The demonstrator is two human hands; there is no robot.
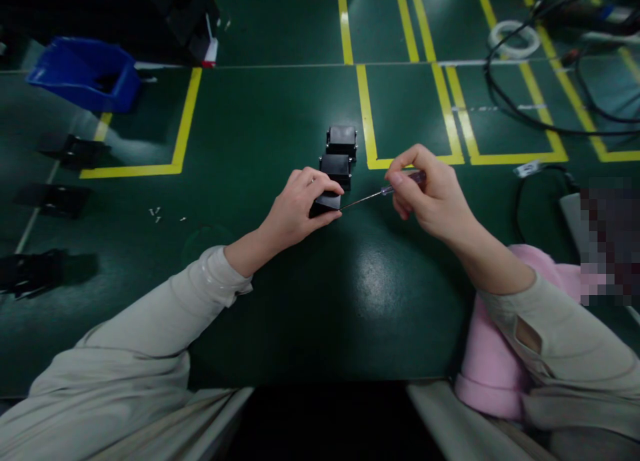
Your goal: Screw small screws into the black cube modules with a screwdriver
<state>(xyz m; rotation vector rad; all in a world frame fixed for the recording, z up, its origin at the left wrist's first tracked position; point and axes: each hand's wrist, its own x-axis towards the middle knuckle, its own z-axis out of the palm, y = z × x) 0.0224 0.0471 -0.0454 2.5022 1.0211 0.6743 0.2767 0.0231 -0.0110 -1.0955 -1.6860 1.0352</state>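
Head view showed the left hand [303, 204] gripping a small black block [329, 202] between thumb and fingers on the green tabletop [280, 314]. Meanwhile the right hand [433, 191] was closed around a screwdriver [387, 190], its tip at the block's right edge, beside the left thumb. Two similar blocks [335, 166] sat just beyond, and loose screws [158, 219] lay off to the left.

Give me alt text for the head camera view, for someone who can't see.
A person's left hand holds a small black block on a green table while the right hand holds a screwdriver, its tip at the block's right edge. Two similar blocks stand beyond; small screw-like pieces lie to the left, with a blue bin farther back.
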